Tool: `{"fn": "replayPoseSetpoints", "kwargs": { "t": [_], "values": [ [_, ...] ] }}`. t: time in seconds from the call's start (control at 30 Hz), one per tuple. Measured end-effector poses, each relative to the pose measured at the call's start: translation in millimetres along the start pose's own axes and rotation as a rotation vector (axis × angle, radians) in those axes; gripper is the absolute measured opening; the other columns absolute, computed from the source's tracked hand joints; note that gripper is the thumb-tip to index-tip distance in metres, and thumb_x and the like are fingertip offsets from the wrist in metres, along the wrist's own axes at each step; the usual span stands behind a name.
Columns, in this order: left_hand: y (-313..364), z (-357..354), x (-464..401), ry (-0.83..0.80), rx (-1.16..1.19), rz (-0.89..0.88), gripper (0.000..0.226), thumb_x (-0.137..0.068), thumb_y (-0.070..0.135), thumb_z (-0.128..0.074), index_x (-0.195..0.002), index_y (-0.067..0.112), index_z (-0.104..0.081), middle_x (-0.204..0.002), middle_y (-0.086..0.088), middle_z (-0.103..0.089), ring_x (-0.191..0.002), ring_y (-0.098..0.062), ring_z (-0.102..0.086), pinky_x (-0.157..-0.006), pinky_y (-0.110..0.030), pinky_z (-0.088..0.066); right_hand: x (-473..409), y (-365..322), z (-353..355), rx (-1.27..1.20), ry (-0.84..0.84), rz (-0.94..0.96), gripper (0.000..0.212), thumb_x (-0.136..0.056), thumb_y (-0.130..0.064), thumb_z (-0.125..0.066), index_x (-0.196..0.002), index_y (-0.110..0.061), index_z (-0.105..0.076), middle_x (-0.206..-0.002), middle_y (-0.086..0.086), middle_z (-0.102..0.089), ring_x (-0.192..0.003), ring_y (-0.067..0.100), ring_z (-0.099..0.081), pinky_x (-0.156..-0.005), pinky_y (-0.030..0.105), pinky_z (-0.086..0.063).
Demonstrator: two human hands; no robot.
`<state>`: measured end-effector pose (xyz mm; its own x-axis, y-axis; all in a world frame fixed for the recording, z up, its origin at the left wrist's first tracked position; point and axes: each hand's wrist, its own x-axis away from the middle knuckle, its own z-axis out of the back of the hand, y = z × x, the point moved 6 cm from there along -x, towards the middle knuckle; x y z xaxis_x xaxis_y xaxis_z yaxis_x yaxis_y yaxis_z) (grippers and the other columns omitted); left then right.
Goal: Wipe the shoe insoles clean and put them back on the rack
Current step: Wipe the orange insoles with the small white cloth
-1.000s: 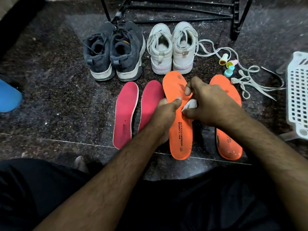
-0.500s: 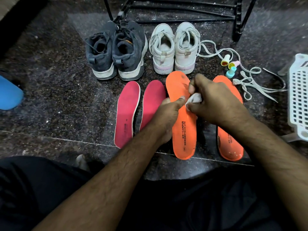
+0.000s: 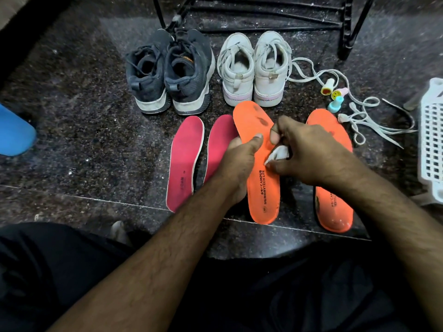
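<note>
Dark speckled stone floor, black metal rack frame, dim light

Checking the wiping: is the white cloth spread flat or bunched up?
Bunched up: the small white cloth is wadded in the right hand, pressed on the orange foam insole.
</note>
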<state>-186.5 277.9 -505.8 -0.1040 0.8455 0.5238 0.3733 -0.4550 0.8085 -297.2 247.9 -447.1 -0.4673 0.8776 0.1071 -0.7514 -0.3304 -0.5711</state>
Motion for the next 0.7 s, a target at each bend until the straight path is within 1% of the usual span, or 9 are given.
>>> {"fn": "replayPoseSetpoints", "kwargs": {
  "t": [0.13,0.2,0.27,0.3,0.43,0.5,0.57,0.67,0.7],
  "values": [
    [-2.1,-3.8,2.3,-0.028,0.000,0.007,0.019,-0.104,0.017,-0.049,-0.091,0.014,-0.063,-0.069,-0.002,-0.067,-0.055,-0.014,-0.064,-0.052,-0.023,-0.052,3.3,-1.3,2.0,0.047,-0.055,0.025,0.039,-0.069,-0.016,-0.080,-0.091,-0.024,-0.049,-0.072,-0.010,-0.058,-0.063,-0.004,-0.049,-0.055,0.010,-0.035],
    [-2.1,-4.5,2.0,-0.038,-0.014,0.000,0.019,-0.104,0.018,-0.050,-0.090,0.014,-0.063,-0.066,-0.001,-0.066,-0.053,-0.013,-0.062,-0.051,-0.023,-0.051,3.9,-2.3,1.3,0.054,-0.047,0.039,0.036,-0.070,-0.016,-0.078,-0.089,-0.025,-0.049,-0.072,-0.010,-0.057,-0.063,0.000,-0.050,-0.055,0.016,-0.035],
    [-2.8,-5.3,2.4,-0.054,-0.040,-0.005,0.017,-0.104,0.019,-0.051,-0.096,0.013,-0.064,-0.067,-0.002,-0.066,-0.052,-0.014,-0.062,-0.050,-0.024,-0.051,2.2,-1.1,3.4,0.039,0.027,0.023,0.031,-0.072,-0.016,-0.074,-0.085,-0.026,-0.049,-0.072,-0.007,-0.060,-0.066,0.013,-0.053,-0.061,0.028,-0.040],
    [-3.3,-7.0,3.8,-0.072,-0.052,-0.002,0.017,-0.104,0.020,-0.051,-0.099,0.012,-0.064,-0.067,-0.003,-0.067,-0.052,-0.015,-0.062,-0.051,-0.025,-0.052,0.2,1.5,6.0,0.028,0.079,0.004,0.028,-0.073,-0.016,-0.073,-0.082,-0.026,-0.049,-0.072,-0.006,-0.061,-0.068,0.017,-0.055,-0.063,0.032,-0.043],
    [-5.5,-14.8,10.3,-0.128,-0.023,0.034,0.017,-0.105,0.019,-0.047,-0.102,0.012,-0.063,-0.070,-0.007,-0.072,-0.058,-0.020,-0.069,-0.058,-0.032,-0.057,-9.0,17.6,18.8,0.003,0.224,-0.099,0.027,-0.073,-0.016,-0.070,-0.074,-0.028,-0.046,-0.070,-0.004,-0.063,-0.072,0.021,-0.060,-0.069,0.036,-0.050],
    [-4.6,-12.5,7.9,-0.107,0.001,0.028,0.018,-0.105,0.019,-0.047,-0.099,0.013,-0.063,-0.071,-0.008,-0.072,-0.061,-0.023,-0.069,-0.061,-0.034,-0.058,-10.5,21.9,20.2,-0.022,0.228,-0.127,0.027,-0.072,-0.016,-0.071,-0.075,-0.027,-0.047,-0.071,-0.004,-0.064,-0.072,0.020,-0.061,-0.067,0.033,-0.048],
    [-4.0,-7.9,4.1,-0.069,0.007,0.012,0.016,-0.105,0.019,-0.049,-0.099,0.013,-0.063,-0.071,-0.010,-0.070,-0.061,-0.026,-0.067,-0.061,-0.036,-0.057,-9.0,17.2,15.3,-0.018,0.192,-0.090,0.028,-0.073,-0.015,-0.073,-0.080,-0.027,-0.049,-0.073,-0.005,-0.064,-0.071,0.019,-0.059,-0.064,0.029,-0.041],
    [-2.4,-1.4,1.4,-0.004,0.007,-0.005,0.014,-0.104,0.018,-0.051,-0.098,0.013,-0.064,-0.065,-0.004,-0.068,-0.051,-0.018,-0.063,-0.050,-0.029,-0.054,-4.3,3.2,7.3,0.008,0.135,-0.020,0.029,-0.073,-0.016,-0.076,-0.084,-0.028,-0.053,-0.077,-0.004,-0.064,-0.073,0.017,-0.058,-0.061,0.024,-0.033],
    [-1.3,-0.2,0.9,0.013,0.016,-0.010,0.015,-0.103,0.018,-0.052,-0.096,0.013,-0.064,-0.065,-0.003,-0.068,-0.050,-0.016,-0.063,-0.049,-0.027,-0.053,-3.0,0.6,4.7,0.016,0.107,-0.013,0.028,-0.073,-0.017,-0.077,-0.085,-0.028,-0.054,-0.078,-0.005,-0.064,-0.073,0.015,-0.057,-0.060,0.022,-0.032]
  ]
}}
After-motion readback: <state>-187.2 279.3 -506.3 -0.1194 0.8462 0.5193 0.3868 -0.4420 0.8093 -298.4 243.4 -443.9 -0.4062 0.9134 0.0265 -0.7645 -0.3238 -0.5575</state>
